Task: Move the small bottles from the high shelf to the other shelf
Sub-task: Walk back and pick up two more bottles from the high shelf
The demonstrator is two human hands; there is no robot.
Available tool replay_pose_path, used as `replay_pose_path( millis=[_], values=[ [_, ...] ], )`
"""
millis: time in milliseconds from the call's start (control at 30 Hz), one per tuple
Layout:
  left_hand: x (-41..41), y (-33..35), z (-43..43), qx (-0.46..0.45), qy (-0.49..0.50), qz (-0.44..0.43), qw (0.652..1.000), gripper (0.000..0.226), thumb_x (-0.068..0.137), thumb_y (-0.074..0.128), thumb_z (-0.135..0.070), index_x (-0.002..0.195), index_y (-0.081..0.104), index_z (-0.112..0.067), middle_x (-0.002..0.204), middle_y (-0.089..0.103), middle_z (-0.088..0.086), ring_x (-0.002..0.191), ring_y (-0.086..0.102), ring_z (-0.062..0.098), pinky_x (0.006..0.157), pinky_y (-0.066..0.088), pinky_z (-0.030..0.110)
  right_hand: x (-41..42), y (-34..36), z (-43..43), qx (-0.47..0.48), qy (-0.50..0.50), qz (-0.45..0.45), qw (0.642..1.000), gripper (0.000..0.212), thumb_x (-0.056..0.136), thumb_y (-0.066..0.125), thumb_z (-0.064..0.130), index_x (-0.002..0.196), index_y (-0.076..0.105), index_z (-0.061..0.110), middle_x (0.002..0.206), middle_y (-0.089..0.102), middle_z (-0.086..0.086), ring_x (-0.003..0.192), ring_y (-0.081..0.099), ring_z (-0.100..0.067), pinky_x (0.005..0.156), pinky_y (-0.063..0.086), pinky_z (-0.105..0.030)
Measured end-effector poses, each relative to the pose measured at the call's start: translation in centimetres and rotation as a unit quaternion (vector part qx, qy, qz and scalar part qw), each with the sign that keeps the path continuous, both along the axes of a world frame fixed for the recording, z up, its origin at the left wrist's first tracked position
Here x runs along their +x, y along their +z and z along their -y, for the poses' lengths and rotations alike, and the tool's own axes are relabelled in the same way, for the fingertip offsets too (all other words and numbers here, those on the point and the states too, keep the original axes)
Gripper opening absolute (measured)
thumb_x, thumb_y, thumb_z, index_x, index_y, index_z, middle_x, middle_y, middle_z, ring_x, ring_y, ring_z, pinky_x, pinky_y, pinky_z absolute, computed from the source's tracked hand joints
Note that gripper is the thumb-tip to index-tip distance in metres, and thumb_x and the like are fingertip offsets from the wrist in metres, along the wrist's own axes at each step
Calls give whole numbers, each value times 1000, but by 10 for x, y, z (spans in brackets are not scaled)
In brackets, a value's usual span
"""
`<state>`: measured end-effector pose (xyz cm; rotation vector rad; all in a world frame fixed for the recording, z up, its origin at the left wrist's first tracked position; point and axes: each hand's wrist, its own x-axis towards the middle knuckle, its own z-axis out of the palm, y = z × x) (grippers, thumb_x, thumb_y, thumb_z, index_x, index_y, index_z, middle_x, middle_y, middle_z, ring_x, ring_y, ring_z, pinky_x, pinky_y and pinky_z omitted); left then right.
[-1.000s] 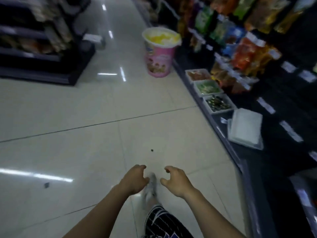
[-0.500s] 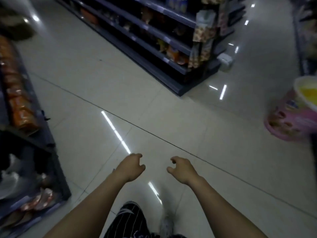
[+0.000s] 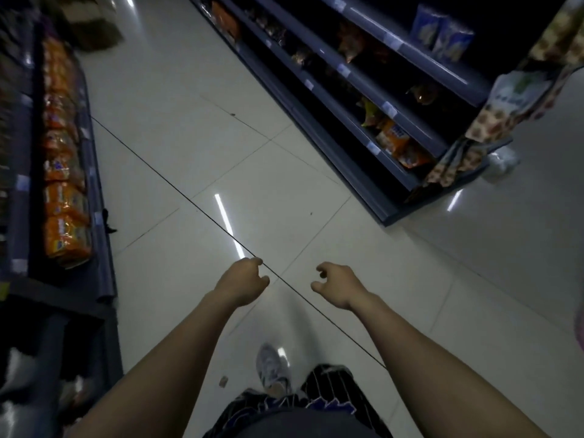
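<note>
Risk here: dim aisle, view aimed at the floor, so the person could clip the shelf at right of frame. The left hand and right hand, lower centre, hang loosely curled, holding nothing. No small bottles visible anywhere, so they're nowhere near either grip.

Open floor between shelves — unobstructed.

Shelving stands left and another shelf unit right, with the floor between.
</note>
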<state>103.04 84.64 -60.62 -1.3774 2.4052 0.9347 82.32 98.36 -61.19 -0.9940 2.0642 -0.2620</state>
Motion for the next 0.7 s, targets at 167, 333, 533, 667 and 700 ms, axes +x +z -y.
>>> replay_pose_path(
  millis=[167, 333, 533, 667, 700],
  values=[
    [-64, 11, 115, 0, -5, -6, 1000, 59, 94, 60, -35, 146, 49, -10, 138, 59, 13, 126, 55, 27, 101, 46, 36, -60, 10, 120, -15, -10, 14, 1000, 63, 93, 68, 39, 150, 51, 16, 147, 59, -7, 129, 58, -24, 102, 45, -28],
    [-149, 8, 239, -4, -12, -18, 1000, 59, 94, 60, -36, 146, 48, -11, 136, 61, 12, 124, 56, 27, 99, 45, 35, -138, 3, 251, -47, -6, -9, 999, 62, 94, 69, 37, 149, 52, 14, 148, 58, -9, 132, 56, -27, 107, 45, -33],
    [-258, 33, 395, -15, 14, -39, 999, 57, 94, 58, -35, 146, 48, -14, 136, 60, 7, 125, 54, 24, 96, 43, 32, -250, 20, 416, -76, -15, -7, 997, 62, 94, 68, 40, 149, 52, 16, 148, 57, -7, 132, 56, -25, 103, 47, -34],
    [-336, 74, 496, -51, 11, -94, 994, 57, 94, 61, -35, 145, 50, -13, 135, 62, 8, 120, 58, 24, 98, 47, 35, -324, 60, 516, -118, -19, -40, 992, 62, 94, 68, 42, 148, 53, 16, 147, 57, -6, 129, 57, -24, 99, 48, -33],
    [-356, 86, 521, -66, 7, -111, 992, 57, 94, 61, -35, 145, 50, -12, 134, 62, 8, 118, 60, 24, 99, 48, 37, -342, 72, 541, -135, -23, -50, 989, 62, 93, 68, 41, 147, 53, 15, 147, 58, -5, 130, 57, -24, 100, 47, -32]
  ],
)
